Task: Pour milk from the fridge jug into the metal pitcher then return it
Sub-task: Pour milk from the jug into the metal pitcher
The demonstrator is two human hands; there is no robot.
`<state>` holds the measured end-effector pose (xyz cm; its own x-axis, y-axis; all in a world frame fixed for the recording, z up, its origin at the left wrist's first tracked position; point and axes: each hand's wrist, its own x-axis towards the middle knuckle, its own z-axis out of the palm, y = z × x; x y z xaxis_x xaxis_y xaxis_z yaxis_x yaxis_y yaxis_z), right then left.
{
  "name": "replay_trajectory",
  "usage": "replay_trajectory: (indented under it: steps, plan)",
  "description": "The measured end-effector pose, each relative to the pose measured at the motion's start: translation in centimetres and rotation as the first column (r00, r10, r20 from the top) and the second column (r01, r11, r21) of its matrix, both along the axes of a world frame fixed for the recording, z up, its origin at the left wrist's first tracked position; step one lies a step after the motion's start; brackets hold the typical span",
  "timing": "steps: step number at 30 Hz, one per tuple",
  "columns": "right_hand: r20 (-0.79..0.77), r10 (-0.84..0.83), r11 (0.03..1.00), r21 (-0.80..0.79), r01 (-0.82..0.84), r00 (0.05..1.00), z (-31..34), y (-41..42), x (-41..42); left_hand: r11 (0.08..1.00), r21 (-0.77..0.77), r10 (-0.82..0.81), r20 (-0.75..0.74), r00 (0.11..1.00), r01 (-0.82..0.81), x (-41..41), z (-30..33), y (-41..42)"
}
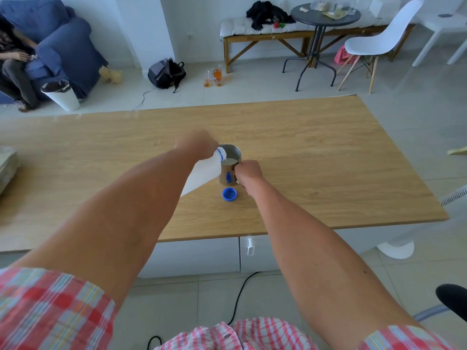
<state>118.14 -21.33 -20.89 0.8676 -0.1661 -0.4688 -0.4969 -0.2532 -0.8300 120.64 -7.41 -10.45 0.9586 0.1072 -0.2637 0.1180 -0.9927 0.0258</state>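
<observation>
Left hand (195, 145) gripped the tilted milk jug (202, 173) over the pitcher (231, 168) while right hand (247, 173) clasped its handle

Shiny metal pitcher (231, 170), matt white plastic jug (202, 175), wood-grain table (316, 152)

The white milk jug (202, 173) has a blue ring at its neck. It is tipped over, with its mouth at the rim of the metal pitcher (230, 164). The shiny pitcher stands upright with white milk inside. The jug's blue cap (229, 194) lies just in front of the pitcher.
</observation>
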Motion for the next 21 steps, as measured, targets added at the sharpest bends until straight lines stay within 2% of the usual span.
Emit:
replay_trajectory:
  steps: [21]
  plan:
    - [-0.009,-0.003,1.0,0.013,0.003,1.0,0.11,0.09,0.06,1.0,0.016,0.006,-0.007,1.0,-0.006,0.16,0.0,-0.2]
